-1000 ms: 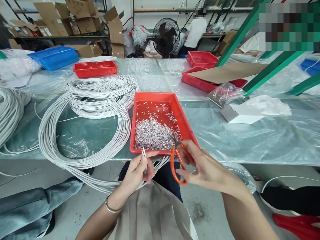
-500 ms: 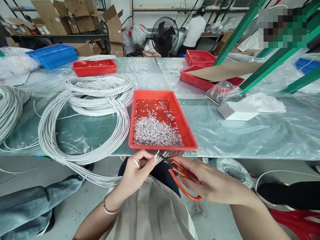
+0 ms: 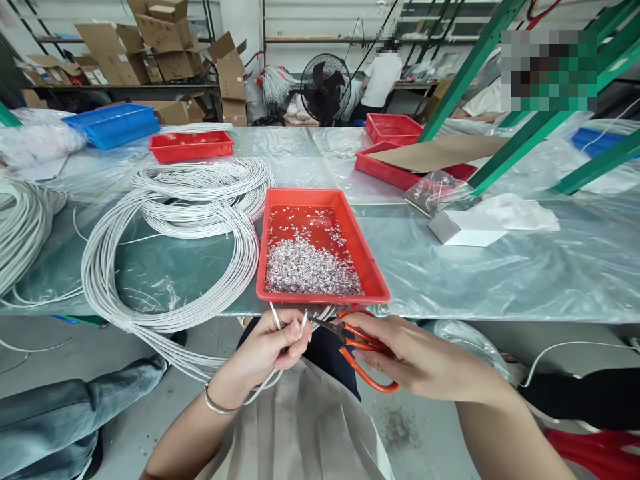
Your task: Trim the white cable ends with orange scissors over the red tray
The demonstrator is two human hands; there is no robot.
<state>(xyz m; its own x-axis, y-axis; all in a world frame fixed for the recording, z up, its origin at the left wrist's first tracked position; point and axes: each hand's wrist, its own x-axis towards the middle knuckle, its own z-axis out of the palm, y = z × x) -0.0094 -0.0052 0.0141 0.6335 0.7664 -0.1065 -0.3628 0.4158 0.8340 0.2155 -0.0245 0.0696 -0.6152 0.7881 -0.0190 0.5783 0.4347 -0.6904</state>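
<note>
My left hand (image 3: 270,341) is closed around white cable (image 3: 275,316); two ends poke up from between the fingers, and a loop hangs below the wrist. In my right hand (image 3: 403,350) are scissors with orange handles (image 3: 369,381). Their dark blades (image 3: 327,325) point left, with the tips close to the right-hand cable end; whether they touch it I cannot tell. Just beyond my hands, a red tray (image 3: 376,280) holds many small shiny pieces (image 3: 313,267). To its left lies a large coil of white cable (image 3: 97,267), its strands trailing toward my left arm.
More cable coils (image 3: 200,175) lie behind and at the far left. Red trays (image 3: 190,147) and a blue tray (image 3: 113,127) stand farther back. A white box (image 3: 467,228) and green posts (image 3: 460,73) are on the right. Beside me on the left is a person's leg in jeans (image 3: 75,407).
My left hand has turned and moved slightly left, and two cable ends now stand up from it. The scissor blades have swung to point more leftward. The whole view has shifted a little.
</note>
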